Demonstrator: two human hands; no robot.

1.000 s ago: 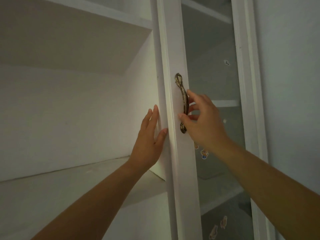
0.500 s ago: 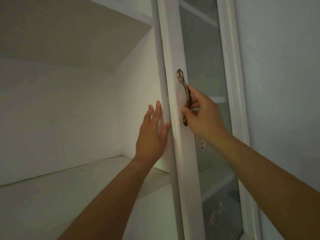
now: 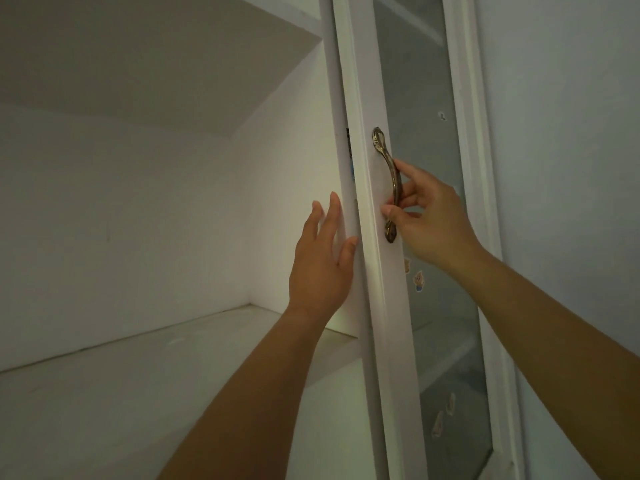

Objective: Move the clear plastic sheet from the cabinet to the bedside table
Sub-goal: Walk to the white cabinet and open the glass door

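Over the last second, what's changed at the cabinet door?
The glass door has swung further shut, showing narrower and more edge-on. The right hand kept its hold on the brass handle throughout. The left hand stays open beside the door's edge. No plastic sheet has come into view; nothing was let go.
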